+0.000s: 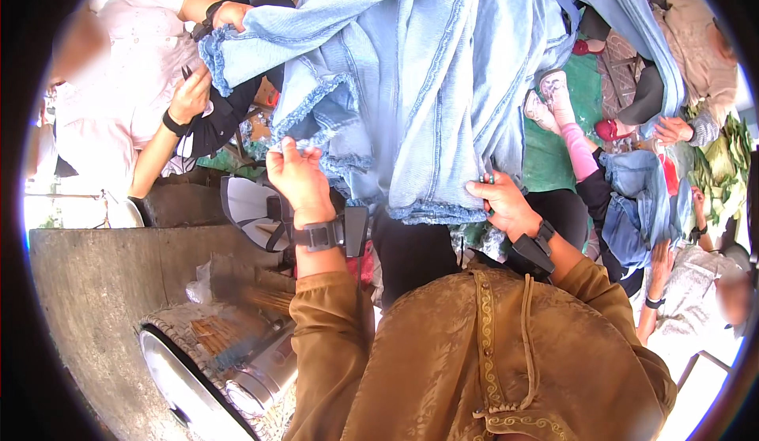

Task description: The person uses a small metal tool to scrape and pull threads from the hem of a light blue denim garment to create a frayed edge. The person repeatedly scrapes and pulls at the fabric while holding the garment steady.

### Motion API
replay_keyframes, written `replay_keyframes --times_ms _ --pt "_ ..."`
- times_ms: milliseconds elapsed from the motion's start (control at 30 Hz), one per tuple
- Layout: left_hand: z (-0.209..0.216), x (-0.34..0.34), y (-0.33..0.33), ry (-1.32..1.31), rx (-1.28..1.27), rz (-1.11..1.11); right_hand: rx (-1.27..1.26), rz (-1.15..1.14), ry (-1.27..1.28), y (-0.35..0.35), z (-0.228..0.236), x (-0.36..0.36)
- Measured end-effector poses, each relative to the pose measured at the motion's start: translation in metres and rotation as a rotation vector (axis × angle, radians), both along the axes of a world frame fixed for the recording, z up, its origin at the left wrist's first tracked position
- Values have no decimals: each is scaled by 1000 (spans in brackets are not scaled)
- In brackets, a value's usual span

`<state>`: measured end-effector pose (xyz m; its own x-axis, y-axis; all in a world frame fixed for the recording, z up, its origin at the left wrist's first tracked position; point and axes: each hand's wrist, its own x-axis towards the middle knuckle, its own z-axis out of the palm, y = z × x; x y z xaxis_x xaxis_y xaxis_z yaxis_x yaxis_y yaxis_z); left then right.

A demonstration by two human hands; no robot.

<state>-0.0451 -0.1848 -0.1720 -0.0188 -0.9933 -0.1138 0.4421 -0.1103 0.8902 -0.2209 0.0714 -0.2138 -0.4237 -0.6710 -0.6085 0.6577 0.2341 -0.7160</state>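
Observation:
A heap of light blue jeans [427, 69] hangs down toward me from the top middle, its leg ends frayed. My right hand [510, 206] pinches the right corner of one leg's frayed hem, thumb on top. This leg lies flat over my dark-trousered lap. My left hand [299, 179] is closed at the fringed edge of another leg opening [316, 109], fingertips together at its lower rim. Whether a thread or small tool sits in those fingertips is too small to make out. Both wrists carry dark straps with a box.
At the left, a person in a pale shirt [118, 85] works a frayed jeans leg with a small dark tool [187, 72]. Other people sit at the right with jeans [632, 188]. A concrete slab [103, 283] and a metal-rimmed round container [190, 390] stand lower left.

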Motion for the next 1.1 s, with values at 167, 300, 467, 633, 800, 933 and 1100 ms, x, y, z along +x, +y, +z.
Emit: replay_keyframes --times_ms 167,300,467,633,800,933,1100 --pt "56 33 -3 758 332 -268 39 -31 -27 3 -5 -5" --pt "61 40 -3 827 298 -382 4 -36 -21 4 -11 -5" --pt "-52 87 -33 811 460 -65 28 -58 -17 1 12 0" --pt "-37 21 37 66 533 -94 88 -16 75 9 0 -14" --pt "-69 3 30 -61 667 -210 42 32 73 2 6 -6" --pt "-19 -19 52 -155 54 -164 71 67 170 9 8 -11" --pt "59 -35 117 240 -20 -487 106 23 179 12 -16 -17"
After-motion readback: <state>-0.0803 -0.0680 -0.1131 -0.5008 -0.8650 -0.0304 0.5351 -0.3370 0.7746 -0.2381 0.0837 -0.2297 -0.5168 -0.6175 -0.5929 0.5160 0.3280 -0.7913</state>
